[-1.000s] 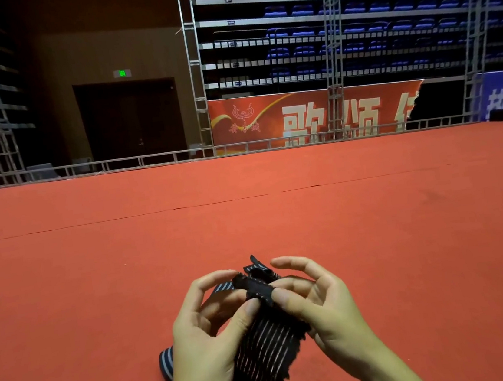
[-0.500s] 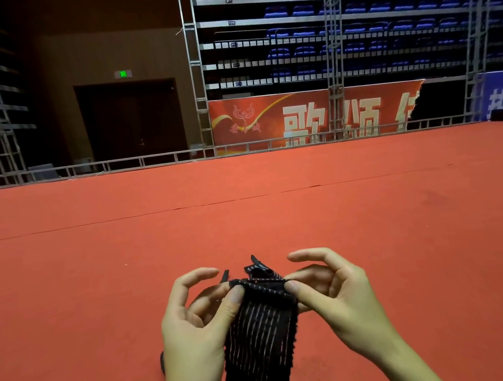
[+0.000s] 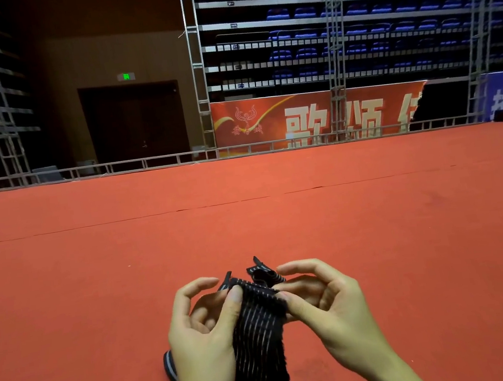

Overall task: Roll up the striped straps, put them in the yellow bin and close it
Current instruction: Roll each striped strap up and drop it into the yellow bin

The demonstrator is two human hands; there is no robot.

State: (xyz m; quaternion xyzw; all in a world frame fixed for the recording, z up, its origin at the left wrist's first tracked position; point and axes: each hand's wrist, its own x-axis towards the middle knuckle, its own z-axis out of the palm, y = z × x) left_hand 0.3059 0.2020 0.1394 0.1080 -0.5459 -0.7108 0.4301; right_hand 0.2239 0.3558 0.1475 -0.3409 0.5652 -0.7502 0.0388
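Note:
A black strap with thin pale stripes (image 3: 256, 332) hangs down between my hands above the red carpet. My left hand (image 3: 200, 339) pinches its top left corner between thumb and fingers. My right hand (image 3: 327, 304) pinches the top right corner, where the end is folded into a small bunch. A further piece of striped strap (image 3: 170, 366) shows on the carpet behind my left wrist. No yellow bin is in view.
A wide red carpet floor (image 3: 374, 222) stretches ahead to a low metal rail (image 3: 145, 163). Beyond it stand scaffold towers, a red banner (image 3: 314, 117), a dark doorway and tiers of blue seats.
Both hands have moved apart a little and spread the top of the strap flat, then shifted slightly right. The strap now hangs straighter from its top edge.

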